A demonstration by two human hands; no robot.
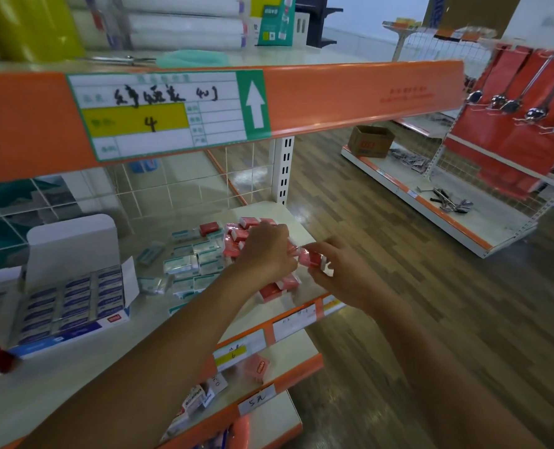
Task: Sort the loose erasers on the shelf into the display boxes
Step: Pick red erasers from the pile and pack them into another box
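Loose red erasers point(241, 233) and green-and-white erasers point(191, 264) lie in heaps on the cream shelf point(84, 367). My left hand point(265, 251) lies curled over the red heap, its fingertips hidden. My right hand point(337, 270) pinches wrapped red erasers point(309, 257) at the shelf's right end, just beside the left hand. An open display box point(71, 306) packed with blue-and-white erasers stands at the left, its white lid up.
An orange rail with a price label point(159, 115) overhangs the shelf close above. Lower shelves hold more packs point(259, 367). To the right is wooden floor point(382, 254) and another rack with red cards and ladles point(512, 105).
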